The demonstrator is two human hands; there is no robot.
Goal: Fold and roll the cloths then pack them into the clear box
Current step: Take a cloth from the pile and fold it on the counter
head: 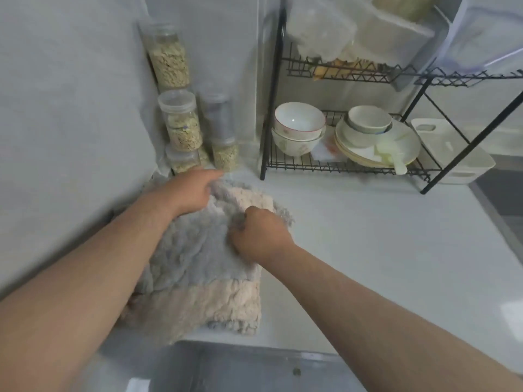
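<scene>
Fold step — right grip clenches fluffy grey-and-beige cloth, left grip pinches edge beyond it; next we need flat crease.

clear jars of pale grain standing stacked in wall corner; black wire rack standing on white counter; nested bowls sitting on lower shelf beside plate stack carrying small bowl; white tray lying at rack's right end.

cloth | fluffy, showing grey and beige bands | lying rumpled on the counter, left of centre in the frame | far end bunching up in folds | near beige end reaching the front edge
</scene>
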